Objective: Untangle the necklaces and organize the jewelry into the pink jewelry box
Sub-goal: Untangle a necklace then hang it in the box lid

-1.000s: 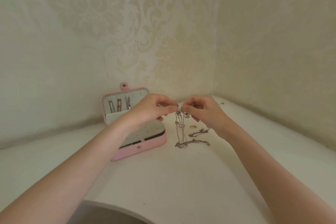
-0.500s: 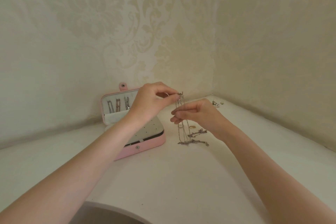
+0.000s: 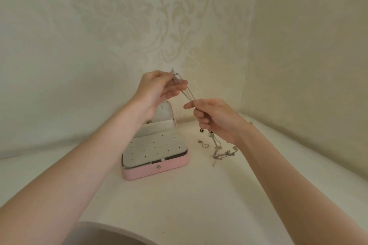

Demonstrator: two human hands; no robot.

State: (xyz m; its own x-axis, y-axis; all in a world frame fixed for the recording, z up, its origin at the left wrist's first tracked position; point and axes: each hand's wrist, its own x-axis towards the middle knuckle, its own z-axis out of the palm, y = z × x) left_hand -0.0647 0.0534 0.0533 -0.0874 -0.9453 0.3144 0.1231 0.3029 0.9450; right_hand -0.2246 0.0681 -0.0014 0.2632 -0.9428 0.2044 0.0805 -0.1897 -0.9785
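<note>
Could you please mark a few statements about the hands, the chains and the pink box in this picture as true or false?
1. The left hand pinches the top end of the necklace chains. True.
2. The pink jewelry box is closed. False: its lid stands open behind the dotted white panel.
3. The chains hang entirely clear of the table. False: their lower end lies in a tangle on the table, right of the box.
4. The right hand holds the chains lower than the left hand does. True.
5. Small rings lie inside the box. False: they lie on the table between the box and the tangle.
</note>
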